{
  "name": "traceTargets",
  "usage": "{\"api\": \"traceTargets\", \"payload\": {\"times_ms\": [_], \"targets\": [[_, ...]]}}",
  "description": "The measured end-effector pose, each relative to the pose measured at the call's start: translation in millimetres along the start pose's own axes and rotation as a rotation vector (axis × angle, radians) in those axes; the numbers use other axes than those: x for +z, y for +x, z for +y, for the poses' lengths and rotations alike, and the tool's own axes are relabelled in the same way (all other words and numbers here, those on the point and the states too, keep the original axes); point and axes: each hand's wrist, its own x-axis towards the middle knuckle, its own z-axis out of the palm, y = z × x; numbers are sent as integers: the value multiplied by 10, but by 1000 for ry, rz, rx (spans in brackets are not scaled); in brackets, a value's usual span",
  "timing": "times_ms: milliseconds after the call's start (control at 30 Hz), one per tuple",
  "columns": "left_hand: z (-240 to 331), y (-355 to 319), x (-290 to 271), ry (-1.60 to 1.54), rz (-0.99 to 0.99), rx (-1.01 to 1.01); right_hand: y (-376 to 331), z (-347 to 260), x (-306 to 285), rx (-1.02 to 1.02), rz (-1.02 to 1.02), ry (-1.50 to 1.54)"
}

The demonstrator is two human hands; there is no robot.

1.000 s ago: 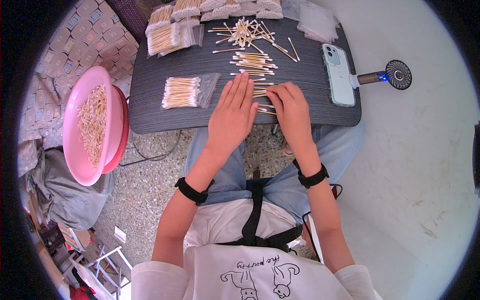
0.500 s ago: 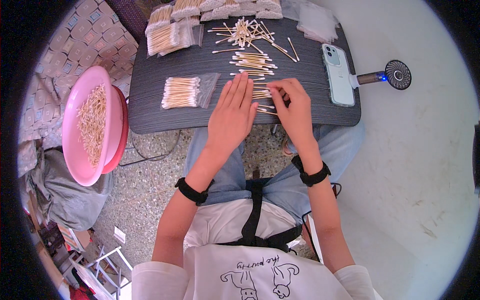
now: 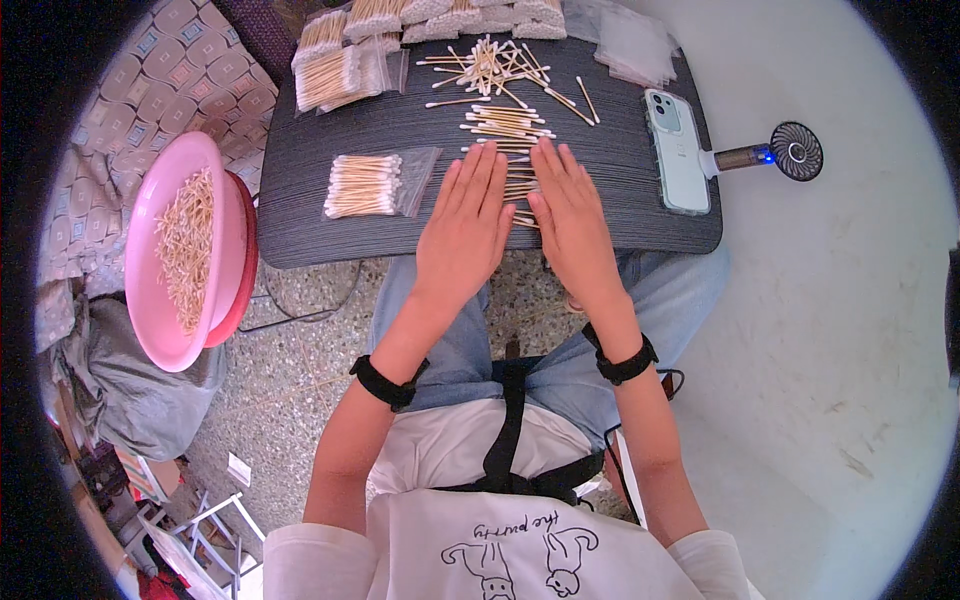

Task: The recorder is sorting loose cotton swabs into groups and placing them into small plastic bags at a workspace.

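Note:
Flat on the dark table, my left hand point(image 3: 463, 225) lies with its fingers stretched out, along the left ends of a row of cotton swabs point(image 3: 521, 188). My right hand point(image 3: 573, 222) is also flat and stretched out, at the right ends of the same row. Parts of these swabs are hidden under both palms and fingers. Just beyond my fingertips the row carries on as roughly aligned cotton swabs point(image 3: 505, 123). Farther back lies a loose, crisscrossed pile of swabs point(image 3: 490, 66). To the left of my left hand rests a clear bag of swabs point(image 3: 363, 186).
More filled bags point(image 3: 327, 78) are stacked along the table's far left edge. Empty clear bags point(image 3: 637, 45) lie at the back right. A pale phone point(image 3: 680, 150) and a small fan point(image 3: 796, 150) are on the right. A pink basin point(image 3: 165, 262) of swabs stands left of the table.
My right hand has gone from bent, pinching fingers at the swabs' right ends to lying flat with fingers stretched. My left hand has stayed in place.

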Motion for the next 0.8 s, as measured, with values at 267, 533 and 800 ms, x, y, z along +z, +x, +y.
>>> {"api": "traceTargets", "payload": {"times_ms": [267,533,800], "targets": [[14,53,22,2,20,-73,79,71,61,-16,4,-189],[-2,59,34,-52,-1,-63,77,79,47,-26,-3,-155],[-71,210,11,-104,85,-57,186,88,57,-27,39,-93]]}}
